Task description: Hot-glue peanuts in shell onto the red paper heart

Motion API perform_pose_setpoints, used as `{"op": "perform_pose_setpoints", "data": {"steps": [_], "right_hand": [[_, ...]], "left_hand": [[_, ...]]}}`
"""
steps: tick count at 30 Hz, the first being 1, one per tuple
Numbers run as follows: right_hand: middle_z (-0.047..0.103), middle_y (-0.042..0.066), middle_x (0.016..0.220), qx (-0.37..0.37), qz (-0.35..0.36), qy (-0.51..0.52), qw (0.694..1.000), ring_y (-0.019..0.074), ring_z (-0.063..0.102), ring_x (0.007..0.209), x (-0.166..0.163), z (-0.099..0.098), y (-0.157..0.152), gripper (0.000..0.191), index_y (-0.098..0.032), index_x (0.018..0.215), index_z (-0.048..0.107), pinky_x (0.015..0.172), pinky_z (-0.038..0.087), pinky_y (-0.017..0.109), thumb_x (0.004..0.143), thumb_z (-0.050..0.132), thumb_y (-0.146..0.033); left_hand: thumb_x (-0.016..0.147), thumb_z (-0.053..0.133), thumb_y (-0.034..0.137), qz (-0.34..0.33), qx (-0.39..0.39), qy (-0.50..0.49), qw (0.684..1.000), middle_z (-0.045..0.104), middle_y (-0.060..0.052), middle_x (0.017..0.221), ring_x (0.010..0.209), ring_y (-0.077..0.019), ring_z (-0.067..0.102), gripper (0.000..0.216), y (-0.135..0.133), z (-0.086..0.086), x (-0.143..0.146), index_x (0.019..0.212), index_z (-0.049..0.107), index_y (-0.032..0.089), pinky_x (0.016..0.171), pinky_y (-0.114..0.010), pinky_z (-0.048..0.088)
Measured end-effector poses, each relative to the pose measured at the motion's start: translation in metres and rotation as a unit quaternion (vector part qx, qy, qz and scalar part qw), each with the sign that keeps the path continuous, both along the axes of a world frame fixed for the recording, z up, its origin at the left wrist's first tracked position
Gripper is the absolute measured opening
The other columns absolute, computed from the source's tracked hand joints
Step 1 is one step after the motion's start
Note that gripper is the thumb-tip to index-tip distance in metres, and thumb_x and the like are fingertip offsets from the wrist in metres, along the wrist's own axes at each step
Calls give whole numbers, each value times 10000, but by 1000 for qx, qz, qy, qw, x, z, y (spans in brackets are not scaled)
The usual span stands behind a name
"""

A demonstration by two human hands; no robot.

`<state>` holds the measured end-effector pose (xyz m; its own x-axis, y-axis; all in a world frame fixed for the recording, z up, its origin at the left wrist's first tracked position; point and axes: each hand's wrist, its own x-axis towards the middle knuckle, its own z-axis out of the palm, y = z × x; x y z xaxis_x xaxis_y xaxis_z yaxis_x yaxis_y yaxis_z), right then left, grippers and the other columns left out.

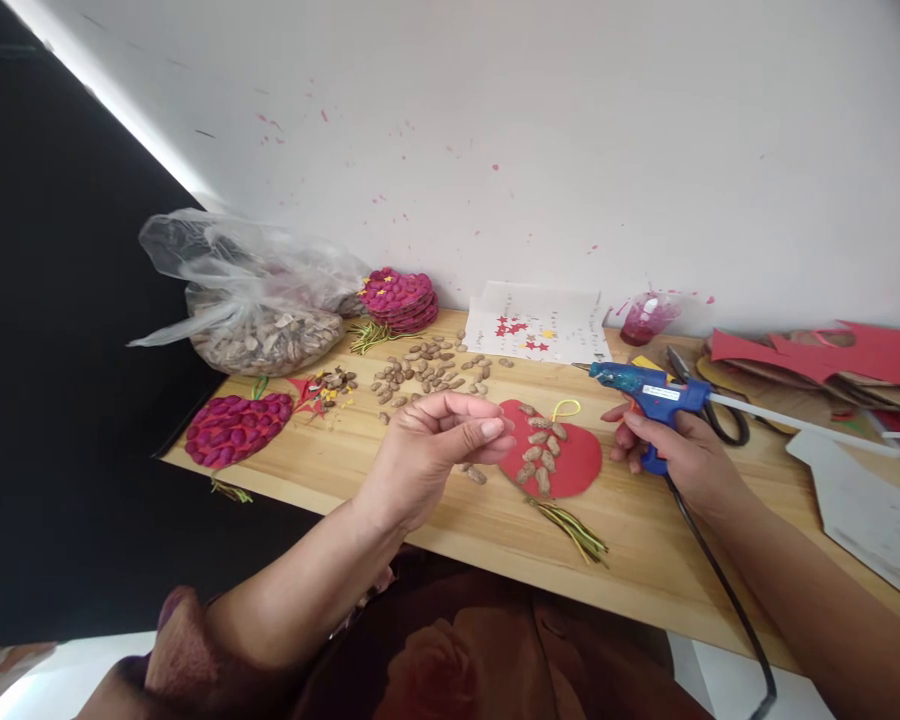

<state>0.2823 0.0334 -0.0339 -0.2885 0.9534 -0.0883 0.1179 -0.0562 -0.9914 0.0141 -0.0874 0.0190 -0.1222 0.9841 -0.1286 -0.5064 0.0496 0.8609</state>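
Observation:
My right hand (690,460) is wrapped round the handle of a blue hot glue gun (649,390), its nozzle pointing left and a glue stick out of its back. My left hand (435,455) is raised with thumb and fingers pinched together; what they hold, if anything, I cannot make out. Between the two hands lies a red paper shape (577,460) with several peanuts (547,460) on it. A yellow loop (568,408) tops the shape, and a green tassel (577,530) hangs from its bottom. My left hand hides part of its left side.
Loose peanuts (427,365) are scattered behind my left hand. At left are a finished-looking purple piece (240,428) and a plastic bag (270,330) of shells. Farther back are stacked purple pieces (401,300), paper with stars (547,320) and a paint cup (645,320). Scissors (727,418) lie right.

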Motion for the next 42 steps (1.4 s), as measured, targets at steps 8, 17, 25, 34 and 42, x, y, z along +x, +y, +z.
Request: {"op": "perform_pose_setpoints", "data": {"steps": [8, 17, 25, 34, 42], "right_hand": [[628, 28, 697, 11, -4, 1, 1000, 189, 657, 618, -1, 0, -2, 309, -215, 876, 763, 454, 469, 252, 801, 796, -514], [644, 40, 717, 28, -6, 3, 1000, 173, 626, 607, -2, 2, -3, 289, -219, 808, 761, 452, 479, 247, 773, 821, -500], [639, 43, 679, 34, -12, -7, 999, 176, 621, 599, 0, 0, 0, 326, -213, 848, 781, 440, 488, 236, 763, 821, -525], [644, 38, 690, 37, -15, -4, 999, 177, 634, 584, 0, -5, 3, 377, -194, 829, 765, 420, 485, 227, 699, 858, -536], [643, 46, 702, 32, -16, -3, 999, 185, 625, 603, 1, -8, 5, 377, -190, 796, 750, 417, 485, 234, 686, 862, -533]], "left_hand": [[746, 877, 382, 19, -31, -6, 999, 766, -49, 783, 673, -126, 716, 294, -5, -5, -17, 786, 716, 140, 600, -184, 559], [965, 659, 298, 8, -86, -93, 992, 794, -104, 1034, 890, -182, 770, 190, -27, -4, -35, 975, 763, 139, 794, -251, 616], [970, 644, 232, 6, -85, -119, 989, 790, -109, 1056, 923, -193, 769, 171, -37, -4, -40, 1013, 771, 126, 833, -257, 616], [800, 824, 167, 51, -93, -92, 990, 757, -41, 778, 656, -91, 714, 100, -36, -10, -45, 800, 742, 110, 610, -139, 580], [739, 851, 102, 90, -79, -63, 991, 784, -44, 849, 734, -116, 751, 232, -42, -12, -55, 950, 762, 132, 682, -161, 606]]}}
